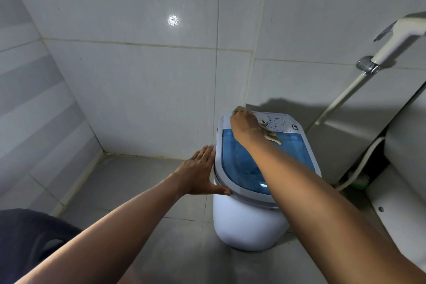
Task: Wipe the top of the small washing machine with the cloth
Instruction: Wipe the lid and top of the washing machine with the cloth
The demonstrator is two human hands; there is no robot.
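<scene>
A small white washing machine [244, 221] with a translucent blue lid [239, 161] stands on the floor against the tiled wall. My right hand [244, 123] presses a brownish cloth [272, 135] onto the far left of the machine's top, at the control panel [280, 122]; most of the cloth is hidden under the hand. My left hand [199, 173] lies flat against the machine's left rim, fingers together, thumb on the front edge, holding nothing.
White tiled walls enclose the corner behind the machine. A hand sprayer [396, 39] with a hose [341, 99] hangs on the right wall. A white toilet [401, 168] stands at the right. A dark object [30, 237] sits at the lower left on the grey floor.
</scene>
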